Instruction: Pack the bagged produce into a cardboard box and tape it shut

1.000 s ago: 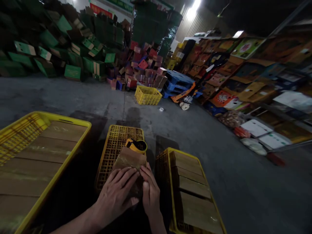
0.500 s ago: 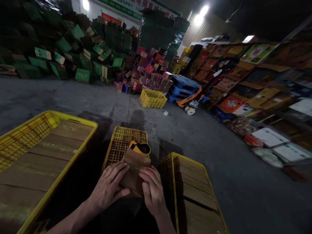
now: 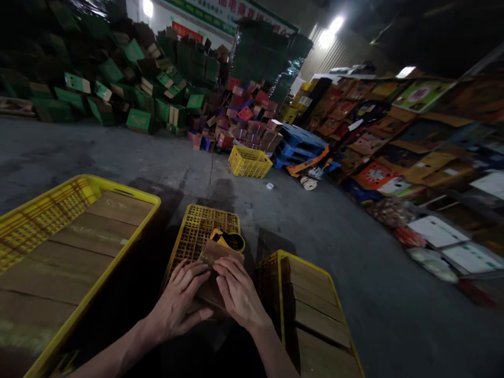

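Observation:
A small brown cardboard box (image 3: 209, 292) with shiny tape across its top sits in front of me. My left hand (image 3: 179, 296) holds its left side, fingers over the top and thumb along the near edge. Flat on the top face, my right hand (image 3: 238, 291) has its fingers stretched out, the tips close to the left hand's. Just beyond the box, a yellow and black tool (image 3: 228, 240), possibly a tape dispenser, is partly covered by it. Both rest over an upturned yellow plastic crate (image 3: 205, 216). The box's underside is hidden.
Left stands a yellow crate (image 3: 153, 200) of flat-topped cardboard boxes; right, another crate (image 3: 311, 262) holds similar ones. Farther off are a yellow crate (image 3: 250, 163), blue pallets (image 3: 301, 136), an orange pallet jack (image 3: 309, 164), and piles of green cartons (image 3: 139, 119).
My right hand has slid from the box's right side leftward onto its top. The left hand stays on the left side. The view has shifted slightly.

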### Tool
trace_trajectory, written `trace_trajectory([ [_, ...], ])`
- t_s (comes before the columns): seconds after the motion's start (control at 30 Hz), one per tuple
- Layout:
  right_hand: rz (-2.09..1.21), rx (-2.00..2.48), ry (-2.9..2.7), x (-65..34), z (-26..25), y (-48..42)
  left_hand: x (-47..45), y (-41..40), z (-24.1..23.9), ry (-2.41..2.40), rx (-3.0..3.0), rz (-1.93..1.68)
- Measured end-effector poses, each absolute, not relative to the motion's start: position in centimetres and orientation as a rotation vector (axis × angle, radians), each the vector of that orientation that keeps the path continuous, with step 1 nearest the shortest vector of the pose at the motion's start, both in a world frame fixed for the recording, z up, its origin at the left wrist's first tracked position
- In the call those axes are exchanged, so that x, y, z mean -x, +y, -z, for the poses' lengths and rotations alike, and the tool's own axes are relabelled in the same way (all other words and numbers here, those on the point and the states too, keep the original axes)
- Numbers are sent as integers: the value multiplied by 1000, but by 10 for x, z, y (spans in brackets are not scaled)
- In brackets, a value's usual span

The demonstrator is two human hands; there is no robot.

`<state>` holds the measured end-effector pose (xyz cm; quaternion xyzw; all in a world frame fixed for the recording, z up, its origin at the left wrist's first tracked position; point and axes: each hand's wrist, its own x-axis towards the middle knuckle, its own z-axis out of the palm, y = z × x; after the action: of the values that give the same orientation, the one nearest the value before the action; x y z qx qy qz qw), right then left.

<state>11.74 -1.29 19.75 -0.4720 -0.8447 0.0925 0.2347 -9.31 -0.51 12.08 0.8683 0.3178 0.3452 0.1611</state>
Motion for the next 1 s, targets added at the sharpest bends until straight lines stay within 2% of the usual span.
trace_trajectory([
  [0.43,-207,1280,-2391,-94,-208,6,93,-4,-124,905,-2478,-976],
  [0.67,-237,1332,-2407,-116,-203,-25,87,-9,-115,1071,-2499,-1009],
  [1.0,-196,1426,-2341,-159,-199,-70,91,-3,-128,1040,-2607,-1000],
])
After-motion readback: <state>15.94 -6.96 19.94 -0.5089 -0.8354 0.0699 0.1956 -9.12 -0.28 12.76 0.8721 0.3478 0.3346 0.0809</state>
